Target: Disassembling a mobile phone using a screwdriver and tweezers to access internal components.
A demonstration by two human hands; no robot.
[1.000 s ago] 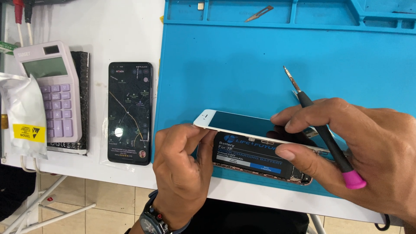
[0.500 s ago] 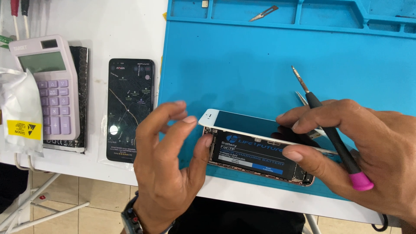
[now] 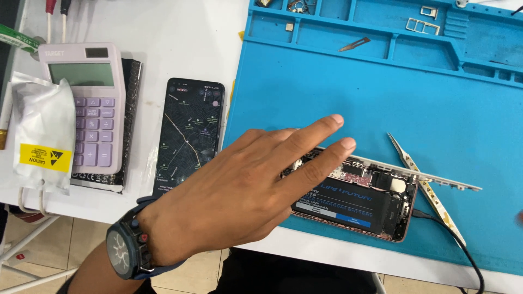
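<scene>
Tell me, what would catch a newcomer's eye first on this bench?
The left hand, wearing a dark watch, stretches over an opened phone whose battery and insides show, with its screen lifted at the far edge, on a blue mat. Left of the mat lie a second phone showing a dark map and a lilac calculator.

Opened phone (image 3: 359, 204) lies on the mat (image 3: 338, 92), left hand (image 3: 239, 190) over its nine o'clock end. Tweezers (image 3: 425, 188) at three o'clock; second phone (image 3: 189, 130) and calculator (image 3: 87, 103) off at nine.
</scene>
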